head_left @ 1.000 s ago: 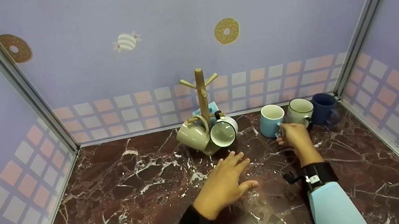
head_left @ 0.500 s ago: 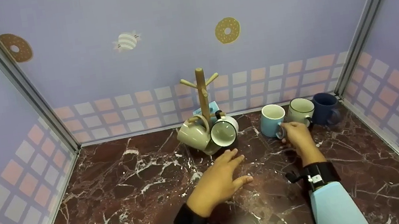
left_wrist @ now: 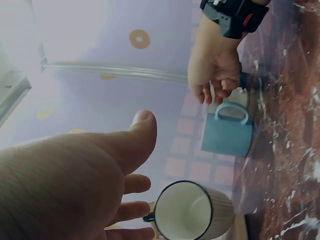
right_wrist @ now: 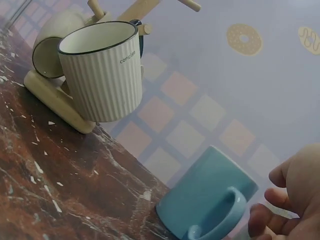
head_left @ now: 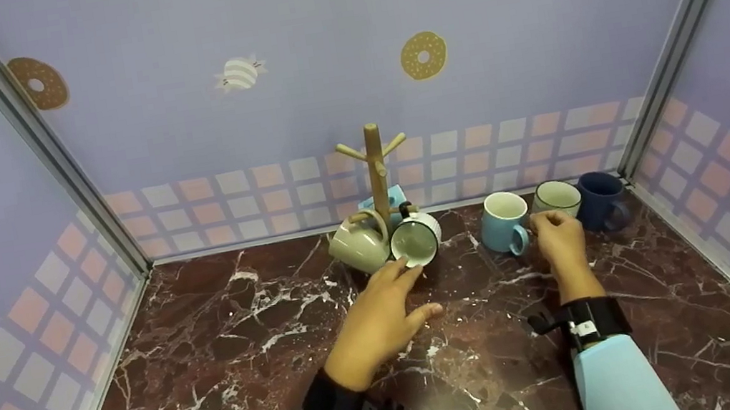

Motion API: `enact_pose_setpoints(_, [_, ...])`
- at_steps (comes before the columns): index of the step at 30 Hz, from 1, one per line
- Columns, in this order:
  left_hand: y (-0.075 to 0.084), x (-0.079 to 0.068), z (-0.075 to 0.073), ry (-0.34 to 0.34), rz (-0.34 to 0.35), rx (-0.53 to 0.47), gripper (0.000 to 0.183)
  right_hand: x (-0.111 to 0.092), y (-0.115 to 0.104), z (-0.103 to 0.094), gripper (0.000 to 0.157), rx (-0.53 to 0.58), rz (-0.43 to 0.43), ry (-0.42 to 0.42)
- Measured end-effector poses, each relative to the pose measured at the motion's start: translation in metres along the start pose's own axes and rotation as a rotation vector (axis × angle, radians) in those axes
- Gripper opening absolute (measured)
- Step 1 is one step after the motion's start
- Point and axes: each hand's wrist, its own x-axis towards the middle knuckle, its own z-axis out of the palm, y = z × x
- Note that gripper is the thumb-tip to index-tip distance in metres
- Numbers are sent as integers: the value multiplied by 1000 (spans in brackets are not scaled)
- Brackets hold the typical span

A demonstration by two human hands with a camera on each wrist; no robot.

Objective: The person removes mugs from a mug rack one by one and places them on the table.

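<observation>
My left hand point(head_left: 375, 319) is held with fingers extended in front of the mug tree point(head_left: 377, 174), its fingertips overlapping the dark-rimmed ribbed white mug point(head_left: 414, 241) in the head view. That mug and a cream mug point(head_left: 358, 244) hang from low pegs. On the right, my right hand point(head_left: 563, 244) hovers with fingers loosely bent and nothing between them, beside the handle of a light-blue mug point(head_left: 498, 225). Its fingertips overlap a dark-rimmed pale mug point(head_left: 555, 197) in the head view. The right wrist view shows the light-blue mug's handle point(right_wrist: 230, 220) free of the fingers.
A navy mug point(head_left: 599, 199) stands at the far right of the row, near the corner. Part of a light-blue object point(head_left: 394, 195) shows behind the tree's post. Patterned walls enclose the dark marbled tabletop point(head_left: 213, 350) at the back and sides.
My right hand has let go of the light-blue mug's handle and moved right toward the pale mug. My left hand has shifted slightly left and forward, toward the hanging mugs.
</observation>
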Motion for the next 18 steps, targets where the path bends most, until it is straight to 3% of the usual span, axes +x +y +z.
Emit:
enact_pose_setpoints(9, [-11, 1, -12, 61, -30, -47, 79, -8, -18, 3, 24, 71, -52, -31])
enact_pose_setpoints(14, [-22, 0, -23, 104, -51, -70, 84, -17, -32, 8, 23, 62, -89, -109])
enact_pose_setpoints(18, [-33, -2, -34, 160, -94, -87, 86, -24, -43, 10, 31, 75, -97, -181])
